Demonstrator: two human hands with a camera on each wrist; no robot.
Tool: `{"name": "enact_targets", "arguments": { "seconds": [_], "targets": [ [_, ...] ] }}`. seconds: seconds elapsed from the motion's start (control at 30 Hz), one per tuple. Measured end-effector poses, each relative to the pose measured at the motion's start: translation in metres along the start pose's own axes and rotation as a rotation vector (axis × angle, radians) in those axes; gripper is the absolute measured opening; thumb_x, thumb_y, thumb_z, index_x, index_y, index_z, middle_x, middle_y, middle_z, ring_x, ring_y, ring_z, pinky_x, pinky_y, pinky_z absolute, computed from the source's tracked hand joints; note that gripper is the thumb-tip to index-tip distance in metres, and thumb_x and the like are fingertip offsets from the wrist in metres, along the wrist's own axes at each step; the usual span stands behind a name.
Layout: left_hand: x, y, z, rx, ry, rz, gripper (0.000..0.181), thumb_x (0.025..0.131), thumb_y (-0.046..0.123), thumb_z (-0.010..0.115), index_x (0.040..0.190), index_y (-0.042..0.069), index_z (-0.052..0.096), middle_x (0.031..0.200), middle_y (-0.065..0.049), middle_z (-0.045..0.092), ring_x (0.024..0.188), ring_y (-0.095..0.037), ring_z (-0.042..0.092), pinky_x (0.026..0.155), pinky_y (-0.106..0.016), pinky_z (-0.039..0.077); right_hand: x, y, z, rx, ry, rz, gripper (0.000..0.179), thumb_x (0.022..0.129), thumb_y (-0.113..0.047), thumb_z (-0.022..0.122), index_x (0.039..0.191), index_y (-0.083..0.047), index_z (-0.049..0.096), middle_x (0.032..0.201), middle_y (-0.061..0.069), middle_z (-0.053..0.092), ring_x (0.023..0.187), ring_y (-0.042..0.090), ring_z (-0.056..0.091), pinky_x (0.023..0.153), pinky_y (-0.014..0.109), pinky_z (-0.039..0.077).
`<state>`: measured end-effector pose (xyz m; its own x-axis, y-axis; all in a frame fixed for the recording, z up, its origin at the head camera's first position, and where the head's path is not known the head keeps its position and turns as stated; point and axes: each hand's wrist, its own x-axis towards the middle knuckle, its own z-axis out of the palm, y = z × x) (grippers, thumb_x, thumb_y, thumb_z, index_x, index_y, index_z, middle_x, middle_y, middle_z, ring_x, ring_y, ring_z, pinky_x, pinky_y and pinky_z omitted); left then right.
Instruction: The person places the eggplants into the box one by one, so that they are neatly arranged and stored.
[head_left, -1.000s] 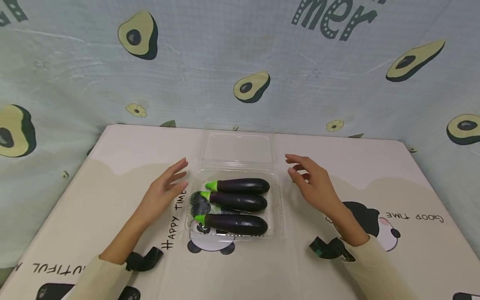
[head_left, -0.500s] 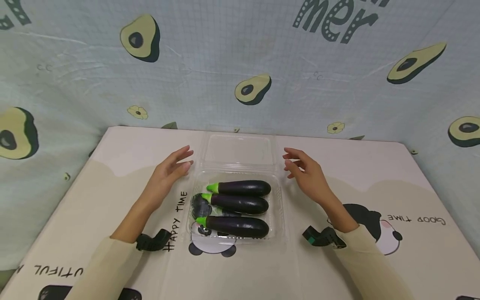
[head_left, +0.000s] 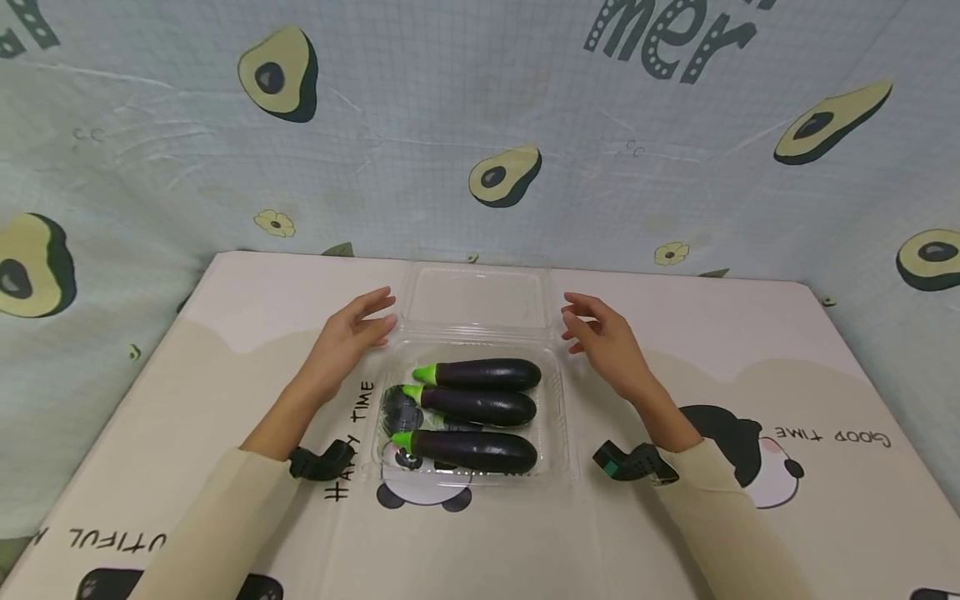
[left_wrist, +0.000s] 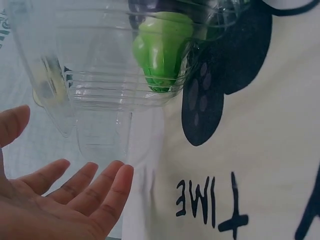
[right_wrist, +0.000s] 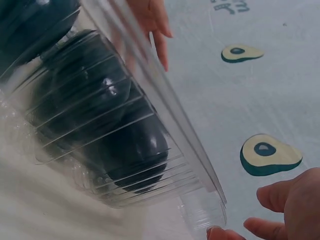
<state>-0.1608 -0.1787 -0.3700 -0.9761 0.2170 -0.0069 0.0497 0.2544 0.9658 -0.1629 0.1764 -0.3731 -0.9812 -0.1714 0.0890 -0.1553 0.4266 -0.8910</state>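
Three dark purple eggplants, the back one (head_left: 487,374), the middle one (head_left: 483,407) and the front one (head_left: 476,451), lie side by side in a clear plastic clamshell box (head_left: 553,417). Their green stem ends point left. The box's lid (head_left: 476,297) is folded back behind it. My left hand (head_left: 348,337) is at the lid's left side near the hinge, fingers spread and relaxed, holding nothing. Opposite it, my right hand (head_left: 607,346) hovers by the lid's right side with loosely bent fingers and nothing in them. In the left wrist view a green stem end (left_wrist: 164,47) shows through the box wall.
The box stands on a pale table cover (head_left: 465,550) printed with pandas and lettering. Behind the table hangs a light cloth (head_left: 420,100) with avocado prints. A black wrist camera (head_left: 322,461) sits on the left wrist, another wrist camera (head_left: 633,462) on the right.
Both hands have moved forward and inward, closer to the sides of the lid. The box and the eggplants stay where they were.
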Motion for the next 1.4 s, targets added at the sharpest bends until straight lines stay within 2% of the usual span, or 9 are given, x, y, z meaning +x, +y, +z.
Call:
{"name": "enact_targets", "arguments": {
  "seconds": [0.17, 0.33, 0.5, 0.6, 0.83, 0.9, 0.97, 1.1, 1.4],
  "targets": [
    [0.004, -0.002, 0.001, -0.028, -0.001, -0.021, 0.062, 0.097, 0.024, 0.056, 0.148, 0.001, 0.030, 0.146, -0.018, 0.039, 0.124, -0.031, 0.048, 0.093, -0.043, 0.045, 0.002, 0.001, 0.004, 0.027, -0.021, 0.049, 0.048, 0.099, -0.021, 0.054, 0.140, 0.000, 0.044, 0.123, 0.019, 0.055, 0.092, 0.032, 0.062, 0.072, 0.034, 0.054],
    [0.006, -0.004, 0.002, -0.055, -0.004, -0.023, 0.062, 0.097, 0.023, 0.057, 0.148, 0.000, 0.031, 0.147, -0.017, 0.038, 0.124, -0.031, 0.048, 0.094, -0.043, 0.045, 0.002, 0.000, 0.007, 0.038, -0.025, 0.049, 0.047, 0.097, -0.018, 0.056, 0.139, 0.000, 0.045, 0.124, 0.019, 0.056, 0.093, 0.031, 0.062, 0.069, 0.028, 0.053],
    [0.007, -0.007, 0.003, -0.048, -0.008, -0.016, 0.060, 0.097, 0.022, 0.058, 0.147, 0.000, 0.033, 0.148, -0.014, 0.038, 0.124, -0.031, 0.048, 0.094, -0.042, 0.045, 0.002, 0.001, 0.007, 0.016, -0.025, 0.028, 0.045, 0.097, -0.015, 0.056, 0.139, 0.000, 0.046, 0.126, 0.019, 0.056, 0.093, 0.031, 0.063, 0.071, 0.033, 0.052],
    [0.008, -0.009, 0.003, -0.040, -0.010, -0.013, 0.058, 0.097, 0.019, 0.057, 0.146, 0.000, 0.034, 0.149, -0.013, 0.037, 0.123, -0.031, 0.049, 0.092, -0.039, 0.046, 0.002, 0.001, 0.007, -0.011, -0.022, 0.035, 0.044, 0.097, -0.016, 0.057, 0.138, -0.002, 0.048, 0.127, 0.017, 0.056, 0.092, 0.030, 0.063, 0.070, 0.036, 0.051],
    [0.008, -0.010, 0.005, -0.035, 0.000, -0.006, 0.058, 0.095, 0.012, 0.060, 0.146, 0.002, 0.035, 0.146, -0.016, 0.040, 0.122, -0.032, 0.050, 0.085, -0.022, 0.048, -0.002, -0.009, 0.007, -0.073, -0.005, 0.031, 0.041, 0.095, -0.015, 0.059, 0.134, -0.002, 0.053, 0.129, 0.015, 0.056, 0.092, 0.028, 0.060, 0.063, 0.029, 0.047],
    [0.008, -0.009, 0.006, -0.024, 0.008, -0.014, 0.059, 0.094, 0.013, 0.061, 0.146, 0.004, 0.036, 0.142, -0.018, 0.044, 0.121, -0.031, 0.051, 0.086, -0.024, 0.048, -0.002, -0.009, 0.007, -0.089, 0.001, 0.027, 0.040, 0.095, -0.015, 0.059, 0.133, -0.002, 0.054, 0.130, 0.014, 0.055, 0.094, 0.027, 0.059, 0.063, 0.032, 0.047],
    [0.008, -0.010, 0.006, -0.006, 0.017, -0.020, 0.060, 0.093, 0.015, 0.062, 0.146, 0.006, 0.037, 0.136, -0.022, 0.049, 0.120, -0.031, 0.052, 0.089, -0.032, 0.047, 0.001, 0.002, 0.008, -0.096, 0.011, 0.016, 0.041, 0.094, -0.018, 0.061, 0.132, -0.005, 0.055, 0.129, 0.010, 0.056, 0.096, 0.025, 0.060, 0.063, 0.033, 0.048],
    [0.008, -0.010, 0.007, 0.018, 0.032, -0.031, 0.061, 0.092, 0.017, 0.064, 0.147, 0.009, 0.038, 0.131, -0.023, 0.053, 0.119, -0.029, 0.053, 0.094, -0.044, 0.043, 0.001, 0.002, 0.008, -0.094, 0.019, 0.010, 0.041, 0.093, -0.017, 0.062, 0.132, -0.006, 0.055, 0.129, 0.011, 0.056, 0.096, 0.025, 0.061, 0.063, 0.034, 0.048],
    [0.005, -0.008, 0.009, 0.016, 0.037, 0.014, 0.063, 0.092, 0.014, 0.065, 0.148, 0.013, 0.036, 0.135, -0.021, 0.048, 0.119, -0.029, 0.053, 0.086, -0.032, 0.046, 0.000, -0.002, 0.010, -0.081, 0.059, -0.017, 0.047, 0.091, -0.011, 0.066, 0.135, -0.008, 0.052, 0.126, 0.015, 0.057, 0.089, 0.023, 0.061, 0.062, 0.027, 0.046]
  ]
}}
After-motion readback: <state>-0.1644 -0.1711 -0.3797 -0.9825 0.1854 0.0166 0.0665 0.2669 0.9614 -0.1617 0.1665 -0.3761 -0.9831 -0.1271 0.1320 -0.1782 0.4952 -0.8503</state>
